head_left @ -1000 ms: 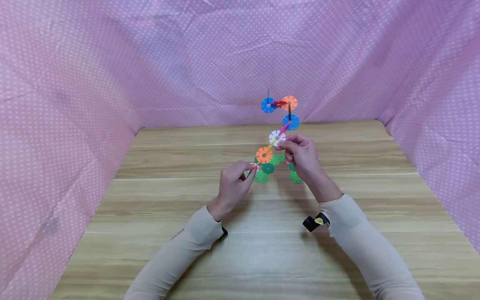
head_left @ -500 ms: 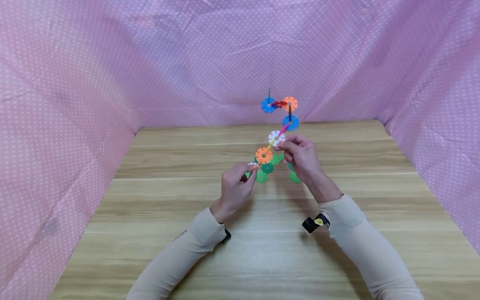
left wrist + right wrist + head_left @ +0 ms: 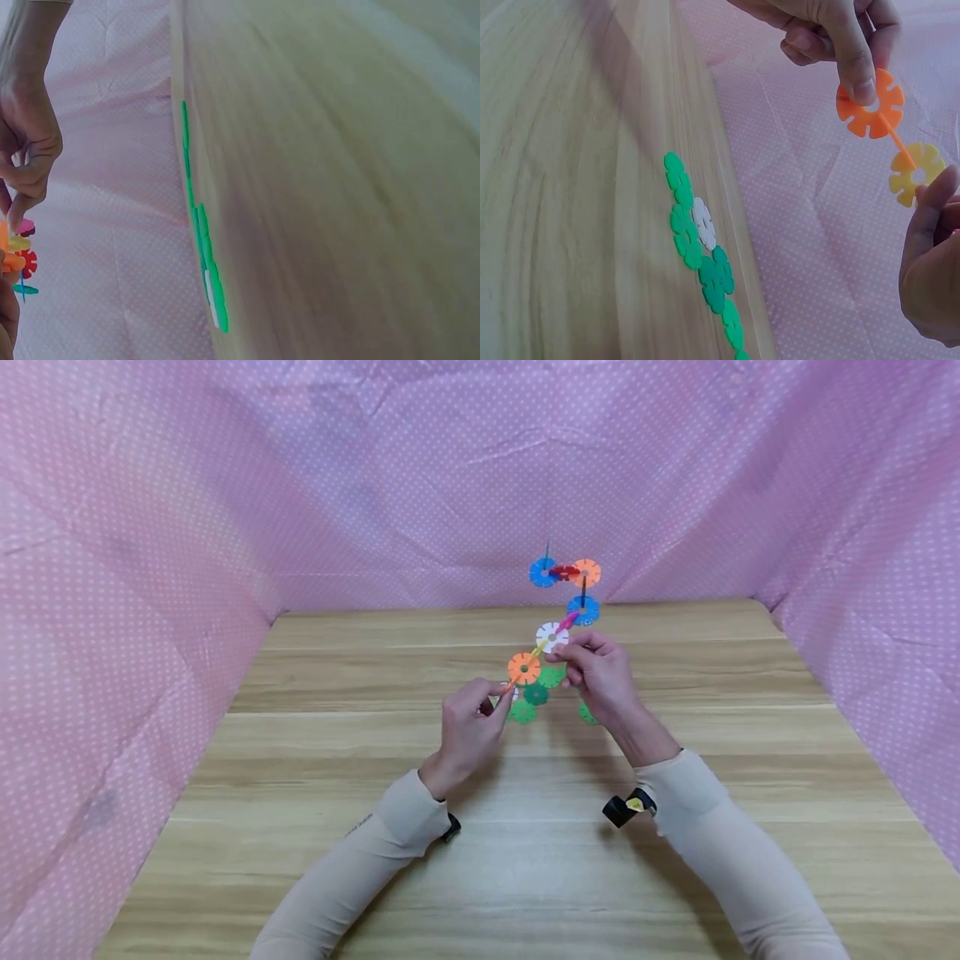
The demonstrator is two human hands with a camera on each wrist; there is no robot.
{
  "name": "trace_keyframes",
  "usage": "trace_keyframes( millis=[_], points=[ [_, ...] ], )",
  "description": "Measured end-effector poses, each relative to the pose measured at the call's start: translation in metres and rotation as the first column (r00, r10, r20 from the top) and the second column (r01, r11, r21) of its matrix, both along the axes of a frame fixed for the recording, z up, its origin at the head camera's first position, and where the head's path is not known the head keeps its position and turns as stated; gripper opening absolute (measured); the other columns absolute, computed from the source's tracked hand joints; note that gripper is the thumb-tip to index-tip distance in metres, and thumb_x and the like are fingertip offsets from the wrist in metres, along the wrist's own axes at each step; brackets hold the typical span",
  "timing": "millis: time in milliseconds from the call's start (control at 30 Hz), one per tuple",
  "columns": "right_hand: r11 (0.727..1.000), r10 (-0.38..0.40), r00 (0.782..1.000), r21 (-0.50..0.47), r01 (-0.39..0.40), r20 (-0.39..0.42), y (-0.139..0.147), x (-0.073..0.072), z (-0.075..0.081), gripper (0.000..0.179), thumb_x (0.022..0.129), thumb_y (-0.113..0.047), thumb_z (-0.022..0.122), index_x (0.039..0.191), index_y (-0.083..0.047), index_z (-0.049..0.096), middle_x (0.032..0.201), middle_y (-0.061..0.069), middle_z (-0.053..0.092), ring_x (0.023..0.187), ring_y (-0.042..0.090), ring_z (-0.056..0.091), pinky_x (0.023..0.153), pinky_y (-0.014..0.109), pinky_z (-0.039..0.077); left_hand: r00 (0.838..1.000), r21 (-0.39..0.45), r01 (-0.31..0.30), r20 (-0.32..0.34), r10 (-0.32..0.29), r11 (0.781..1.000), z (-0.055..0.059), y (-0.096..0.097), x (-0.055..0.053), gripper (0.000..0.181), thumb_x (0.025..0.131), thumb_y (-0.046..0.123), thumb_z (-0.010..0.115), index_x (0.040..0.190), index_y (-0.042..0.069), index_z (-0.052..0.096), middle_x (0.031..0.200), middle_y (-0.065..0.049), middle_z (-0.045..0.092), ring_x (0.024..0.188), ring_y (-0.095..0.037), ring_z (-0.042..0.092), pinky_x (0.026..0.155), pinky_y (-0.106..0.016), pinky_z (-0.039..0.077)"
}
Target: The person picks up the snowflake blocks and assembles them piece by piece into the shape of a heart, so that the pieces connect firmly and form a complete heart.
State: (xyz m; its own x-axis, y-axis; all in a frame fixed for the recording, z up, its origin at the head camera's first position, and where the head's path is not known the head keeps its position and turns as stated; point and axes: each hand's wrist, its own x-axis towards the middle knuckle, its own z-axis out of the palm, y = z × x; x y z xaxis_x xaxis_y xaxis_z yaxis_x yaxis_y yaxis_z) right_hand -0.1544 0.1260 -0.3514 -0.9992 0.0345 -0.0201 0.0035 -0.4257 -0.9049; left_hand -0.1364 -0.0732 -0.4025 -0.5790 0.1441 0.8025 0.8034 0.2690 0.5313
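Note:
A linked chain of notched plastic discs is held above the table between both hands. My left hand (image 3: 472,727) pinches an orange disc (image 3: 870,105) at the chain's near end. Next to it come another orange disc (image 3: 524,668) and a yellow disc (image 3: 917,174). My right hand (image 3: 600,675) pinches the chain at the yellow disc, whose gripped edge its fingers hide. Beyond are a white disc (image 3: 552,637), a pink disc (image 3: 567,621), a blue disc (image 3: 582,610), a dark edge-on disc, an orange disc (image 3: 586,573), a red disc (image 3: 564,573) and another blue disc (image 3: 543,572).
Under the hands, green discs (image 3: 685,236) lie joined on the wooden table (image 3: 375,893), with a white disc (image 3: 703,223) against them. Pink dotted cloth (image 3: 420,485) hangs behind the table and at both sides.
The chain's far end has shifted slightly right and down, and the near orange disc slightly left. Both hands keep their pinch and have barely moved.

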Motion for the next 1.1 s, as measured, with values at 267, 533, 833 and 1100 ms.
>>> trace_keyframes(
  millis=[267,533,833,1100],
  points=[
    [1.000,-0.002,1.000,-0.018,0.002,0.019,-0.002,0.000,-0.005,0.023,0.097,0.009,0.056,0.080,-0.005,0.063,0.076,0.009,0.075,0.042,0.005,0.045,0.045,0.019,0.049,0.997,-0.042,-0.045,0.065,0.047,0.998,0.006,-0.003,-0.002,0.004,0.087,-0.003,0.075,0.085,-0.002,0.072,0.071,-0.008,0.067,0.050,-0.012,0.047,0.048,-0.020,0.041],
    [0.999,-0.015,1.000,0.039,0.015,-0.018,0.003,-0.004,0.000,0.015,0.097,0.005,0.061,0.085,-0.004,0.063,0.078,0.007,0.075,0.042,0.005,0.042,0.044,0.019,0.049,0.994,-0.111,-0.049,0.088,0.059,0.993,0.008,-0.004,-0.004,0.007,0.084,0.000,0.080,0.087,0.000,0.074,0.077,-0.009,0.073,0.047,-0.007,0.045,0.046,-0.020,0.041],
    [0.993,0.001,1.000,0.119,0.003,-0.029,0.005,-0.006,-0.001,0.013,0.096,0.001,0.066,0.085,-0.006,0.066,0.079,0.007,0.075,0.045,0.006,0.041,0.045,0.020,0.049,0.993,-0.181,-0.072,0.075,0.086,0.981,0.007,-0.008,-0.004,0.014,0.081,0.005,0.085,0.089,0.002,0.074,0.081,-0.007,0.075,0.045,-0.003,0.040,0.043,-0.020,0.037],
    [0.988,0.022,1.000,0.156,-0.022,0.001,0.007,-0.007,-0.006,0.009,0.096,-0.001,0.067,0.088,-0.005,0.066,0.079,0.005,0.075,0.046,0.006,0.041,0.046,0.020,0.049,0.995,-0.217,-0.041,0.077,0.059,0.975,0.002,-0.011,-0.004,0.017,0.081,0.009,0.086,0.091,0.004,0.073,0.088,-0.005,0.076,0.045,-0.001,0.040,0.043,-0.018,0.037]
  ],
)
